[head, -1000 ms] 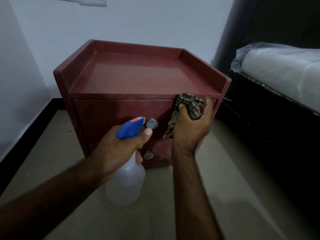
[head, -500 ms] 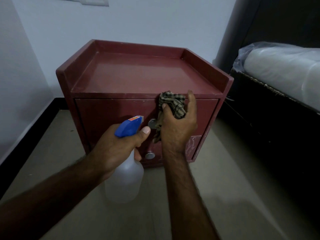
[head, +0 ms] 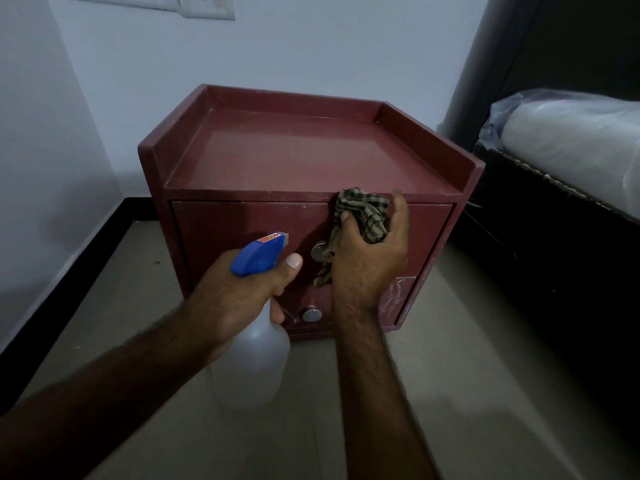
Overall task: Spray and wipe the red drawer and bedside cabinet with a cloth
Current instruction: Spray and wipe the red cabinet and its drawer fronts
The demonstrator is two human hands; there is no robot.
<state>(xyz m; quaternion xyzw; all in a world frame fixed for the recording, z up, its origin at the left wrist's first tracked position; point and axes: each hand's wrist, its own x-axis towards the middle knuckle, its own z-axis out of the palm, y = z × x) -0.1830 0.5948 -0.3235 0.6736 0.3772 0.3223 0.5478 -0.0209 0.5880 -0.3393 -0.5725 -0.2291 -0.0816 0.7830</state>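
Clutches checked cloth in right grip, pressed to red drawer near its top edge. Leaves the wide drawer face stretching left, behind left grip wrapped round spray bottle.

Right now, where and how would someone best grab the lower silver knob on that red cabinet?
Pinch the lower knob around its round rim, thumb against fingertip, coming straight in from the front. It is a small disc standing proud of the flat front of the cabinet. It shows uncovered, unlike the upper knob, half hidden by the cloth.
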